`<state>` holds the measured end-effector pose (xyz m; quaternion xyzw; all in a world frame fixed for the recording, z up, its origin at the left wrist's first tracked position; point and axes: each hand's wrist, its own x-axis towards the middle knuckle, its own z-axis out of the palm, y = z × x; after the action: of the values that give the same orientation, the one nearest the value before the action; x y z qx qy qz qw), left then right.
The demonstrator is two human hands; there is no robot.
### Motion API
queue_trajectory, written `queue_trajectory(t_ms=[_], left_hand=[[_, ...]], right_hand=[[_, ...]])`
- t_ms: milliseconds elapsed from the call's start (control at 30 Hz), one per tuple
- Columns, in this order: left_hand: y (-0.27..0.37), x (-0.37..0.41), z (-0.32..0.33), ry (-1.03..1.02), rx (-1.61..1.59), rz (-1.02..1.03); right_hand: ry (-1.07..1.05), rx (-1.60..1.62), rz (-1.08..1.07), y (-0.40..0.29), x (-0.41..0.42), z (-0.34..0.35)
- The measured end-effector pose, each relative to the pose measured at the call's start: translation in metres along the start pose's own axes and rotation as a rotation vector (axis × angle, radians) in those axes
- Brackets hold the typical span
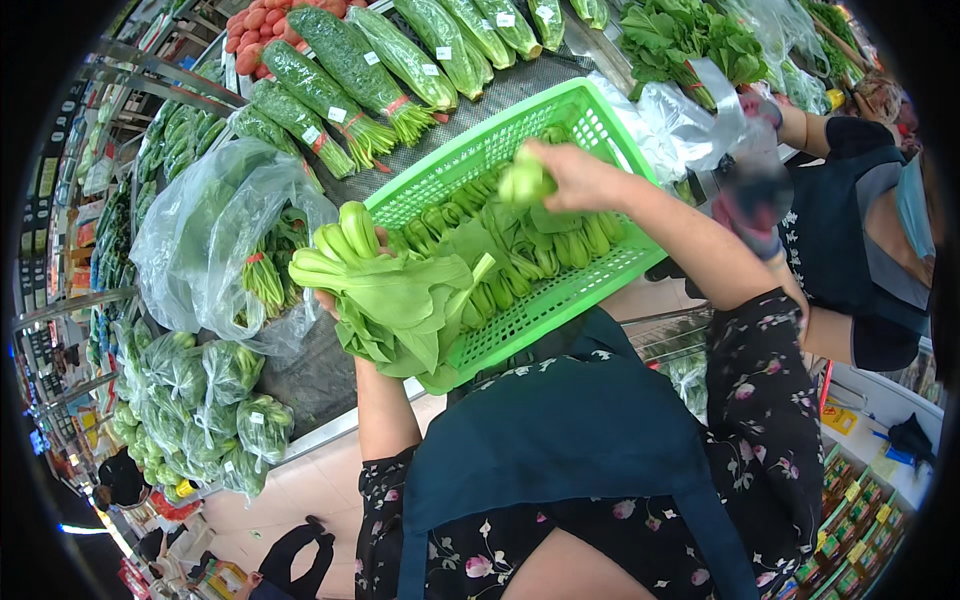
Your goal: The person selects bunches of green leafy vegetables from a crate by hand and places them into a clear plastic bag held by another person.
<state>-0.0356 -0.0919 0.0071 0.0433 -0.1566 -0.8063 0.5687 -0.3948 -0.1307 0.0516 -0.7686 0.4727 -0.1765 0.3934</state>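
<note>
My left hand [328, 303] is closed around several heads of bok choy [409, 289], their pale stem ends pointing up and left and the leaves hanging down. Most of that hand is hidden behind the leaves. Over the basket, my right hand [581, 178] grips another head of bok choy [525, 180], blurred at its stem end. Below both hands a green perforated plastic basket [555, 304] sits tilted against the edge of the display counter. Packed bok choy [495, 289] lines it in rows.
Wrapped leafy bundles [349, 67] and tomatoes [259, 34] lie along the back. A clear plastic bag [202, 225] with red-banded greens [262, 277] is at left, near bagged vegetables [202, 397]. At right, a gloved co-worker [847, 217] stands close, beside loose leafy greens [682, 41].
</note>
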Motion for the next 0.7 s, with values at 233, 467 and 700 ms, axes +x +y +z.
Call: queue_trajectory(t_ms=[233,467,700], left_hand=[[-0.005,0.006,0.004,0.059,0.092,0.047],[-0.001,0.003,0.008,0.142,0.212,-0.003],[-0.003,-0.005,-0.002,0.220,0.309,0.018]], right_hand=[[-0.564,-0.884,-0.548,0.101,-0.043,0.086],[-0.777,-1.094,-0.645,0.107,-0.021,0.095],[-0.575,-0.768,-0.383,0.069,-0.022,0.068]])
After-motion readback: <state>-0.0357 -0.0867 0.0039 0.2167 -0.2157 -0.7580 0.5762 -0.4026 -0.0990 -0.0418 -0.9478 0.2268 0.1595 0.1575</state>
